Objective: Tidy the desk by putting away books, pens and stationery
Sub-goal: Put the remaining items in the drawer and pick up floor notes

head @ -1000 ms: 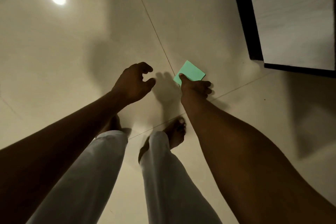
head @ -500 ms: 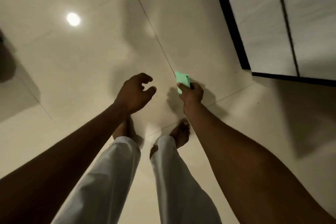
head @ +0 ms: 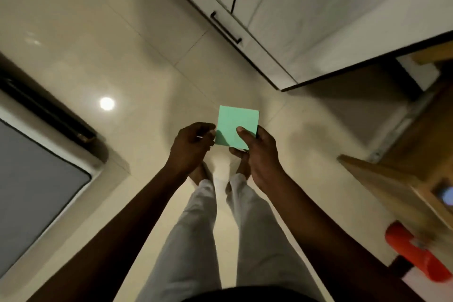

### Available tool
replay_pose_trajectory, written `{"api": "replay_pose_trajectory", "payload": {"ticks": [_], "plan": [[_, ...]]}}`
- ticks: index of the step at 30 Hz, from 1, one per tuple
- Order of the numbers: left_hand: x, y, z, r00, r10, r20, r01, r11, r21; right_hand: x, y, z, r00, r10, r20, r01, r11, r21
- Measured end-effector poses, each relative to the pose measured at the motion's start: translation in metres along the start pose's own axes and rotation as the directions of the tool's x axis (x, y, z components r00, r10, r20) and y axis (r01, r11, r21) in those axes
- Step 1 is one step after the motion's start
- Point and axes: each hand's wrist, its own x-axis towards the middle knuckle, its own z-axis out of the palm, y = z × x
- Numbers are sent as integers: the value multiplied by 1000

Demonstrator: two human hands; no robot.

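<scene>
A mint-green square pad of sticky notes (head: 234,125) is held above the glossy cream tiled floor (head: 122,32). The right hand (head: 259,154) grips it, thumb on top, and the left hand (head: 193,144) pinches its left edge. A wooden desk (head: 382,174) stands to the right.

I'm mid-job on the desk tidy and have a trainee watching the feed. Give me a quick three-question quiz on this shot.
1. What does the right hand hold? A. a pen B. a green note pad C. a book
2. True or false: the pad is crumpled into a ball.
3. What colour is the cabinet handle?

Key: 1 B; 2 false, it is flat and square; 3 black.
</scene>
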Motion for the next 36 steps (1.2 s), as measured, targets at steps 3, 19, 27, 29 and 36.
{"api": "replay_pose_trajectory", "payload": {"ticks": [3, 19, 27, 29, 36], "plan": [[-62, 58, -13, 995, 84, 59, -81, 996, -44, -77, -40, -13, 997, -80, 1, 80, 995, 59], [-271, 221, 124, 786, 447, 427, -502, 865, 19, -329, -98, -215, 823, -422, -380, 500, 855, 135], [-339, 216, 280, 738, 452, 501, -542, 839, 41, -366, -71, -378, 681, -480, -552, 570, 822, -11], [-350, 211, 315, 729, 454, 513, -550, 834, 44, -364, -65, -415, 642, -504, -577, 568, 819, -83], [-350, 204, 390, 713, 436, 550, -595, 791, 144, -341, -51, -488, 620, -490, -612, 492, 851, -183]]}}
